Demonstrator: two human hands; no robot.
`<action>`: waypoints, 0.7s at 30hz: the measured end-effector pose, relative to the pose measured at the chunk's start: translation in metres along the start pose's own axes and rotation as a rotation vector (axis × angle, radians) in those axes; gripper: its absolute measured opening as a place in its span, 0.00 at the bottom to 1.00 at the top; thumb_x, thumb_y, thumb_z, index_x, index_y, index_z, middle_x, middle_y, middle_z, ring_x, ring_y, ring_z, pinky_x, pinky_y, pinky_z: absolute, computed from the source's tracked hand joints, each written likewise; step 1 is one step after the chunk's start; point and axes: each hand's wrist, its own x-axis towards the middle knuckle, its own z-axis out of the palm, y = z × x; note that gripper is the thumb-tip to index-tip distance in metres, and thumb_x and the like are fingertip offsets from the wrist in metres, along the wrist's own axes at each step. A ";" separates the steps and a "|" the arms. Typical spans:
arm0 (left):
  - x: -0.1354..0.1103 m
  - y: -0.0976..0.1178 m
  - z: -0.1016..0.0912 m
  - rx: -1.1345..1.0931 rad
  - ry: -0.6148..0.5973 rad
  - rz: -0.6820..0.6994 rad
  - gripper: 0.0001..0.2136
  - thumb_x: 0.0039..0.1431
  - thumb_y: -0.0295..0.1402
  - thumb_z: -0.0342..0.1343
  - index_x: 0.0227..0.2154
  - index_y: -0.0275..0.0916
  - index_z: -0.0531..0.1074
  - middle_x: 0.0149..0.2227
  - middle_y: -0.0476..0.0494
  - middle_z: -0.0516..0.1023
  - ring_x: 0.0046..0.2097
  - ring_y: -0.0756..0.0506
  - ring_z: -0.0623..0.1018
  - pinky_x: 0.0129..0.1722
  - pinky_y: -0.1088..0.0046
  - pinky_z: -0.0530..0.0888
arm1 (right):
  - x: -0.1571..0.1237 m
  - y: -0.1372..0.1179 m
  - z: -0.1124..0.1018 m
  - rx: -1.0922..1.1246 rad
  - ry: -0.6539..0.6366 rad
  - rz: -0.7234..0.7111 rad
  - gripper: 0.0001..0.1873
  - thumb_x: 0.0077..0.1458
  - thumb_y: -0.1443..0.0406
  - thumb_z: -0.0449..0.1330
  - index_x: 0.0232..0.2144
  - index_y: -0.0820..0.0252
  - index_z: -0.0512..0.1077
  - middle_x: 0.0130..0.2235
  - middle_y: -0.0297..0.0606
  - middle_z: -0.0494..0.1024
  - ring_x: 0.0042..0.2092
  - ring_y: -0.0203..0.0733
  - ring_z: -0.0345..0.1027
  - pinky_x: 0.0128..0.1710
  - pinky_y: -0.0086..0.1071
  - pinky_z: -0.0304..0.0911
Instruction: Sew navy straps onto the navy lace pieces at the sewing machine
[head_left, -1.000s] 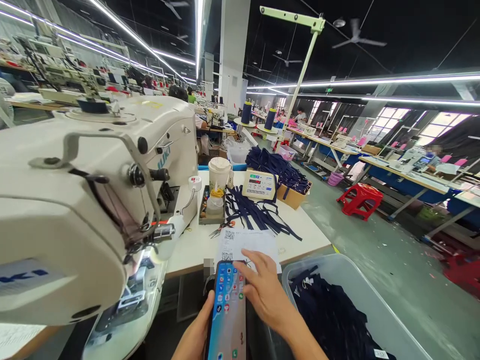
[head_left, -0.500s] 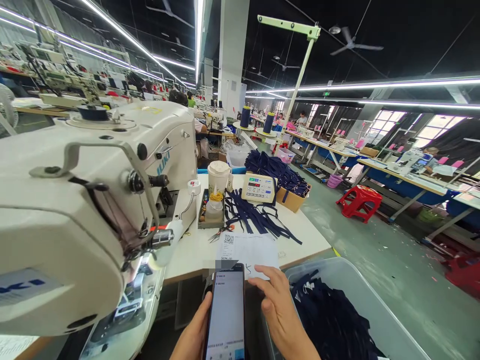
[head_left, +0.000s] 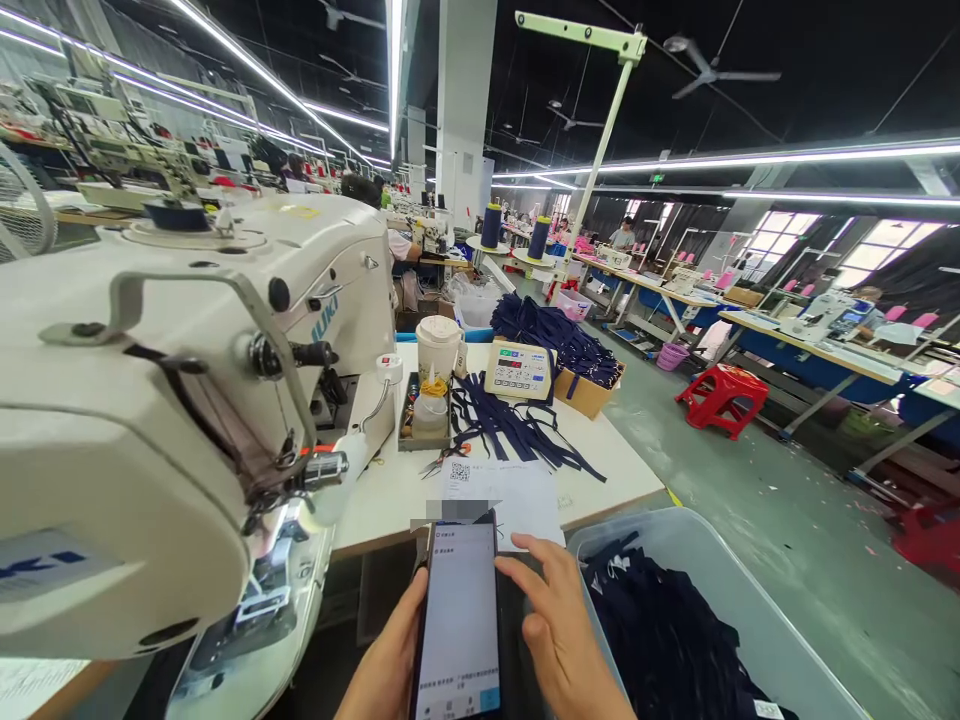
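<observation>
So the phone point(head_left: 459, 620) was up in front of the near edge of the counter point(head_left: 611, 480), screen toward the wearer, mostly a pale page with a few lines of text too small to make out. The left hand point(head_left: 384, 650) had it gripped along the left side, thumb lying up that edge. The right hand point(head_left: 559, 630) was loosely spread with nothing in it, index fingertip right by the phone's right edge near the top. Couldn't tell if it was actually touching.

Just past the phone, a white sheet point(head_left: 529, 495) with a QR code point(head_left: 460, 471) lay on the counter, partly hidden by the phone's top end. Snips point(head_left: 444, 461) with orange on the handles sat just beyond the sheet, next to a small tray point(head_left: 406, 441) of bits. Behind that: a lidded cup point(head_left: 438, 350), a control panel point(head_left: 517, 366) and a messy spread of navy strips point(head_left: 499, 420), plus a cardboard box point(head_left: 592, 393) heaped with more navy stuff.

Big white sewing machine point(head_left: 150, 380) filled the left side, and a clear bin point(head_left: 750, 590) of dark fabric point(head_left: 660, 630) was down to the right.
</observation>
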 end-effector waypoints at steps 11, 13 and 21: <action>0.006 0.004 -0.026 -0.061 -0.167 -0.072 0.28 0.58 0.46 0.54 0.58 0.39 0.63 0.47 0.39 0.78 0.44 0.38 0.79 0.43 0.62 0.76 | -0.031 -0.011 -0.007 0.013 0.048 -0.185 0.31 0.62 0.44 0.36 0.48 0.41 0.74 0.54 0.39 0.69 0.55 0.52 0.61 0.50 0.48 0.63; 0.006 0.004 -0.025 -0.067 -0.169 -0.069 0.27 0.59 0.46 0.54 0.58 0.38 0.63 0.47 0.39 0.78 0.46 0.38 0.78 0.44 0.61 0.75 | -0.038 -0.010 -0.005 0.009 0.057 -0.216 0.32 0.62 0.44 0.35 0.45 0.42 0.75 0.52 0.39 0.71 0.53 0.51 0.64 0.48 0.46 0.65; 0.003 -0.003 -0.019 -0.092 -0.090 -0.053 0.28 0.58 0.45 0.55 0.57 0.36 0.64 0.48 0.37 0.78 0.50 0.39 0.76 0.52 0.64 0.71 | -0.042 -0.020 0.051 -0.185 -0.059 -0.303 0.16 0.61 0.46 0.49 0.46 0.30 0.73 0.48 0.32 0.76 0.45 0.45 0.69 0.49 0.41 0.66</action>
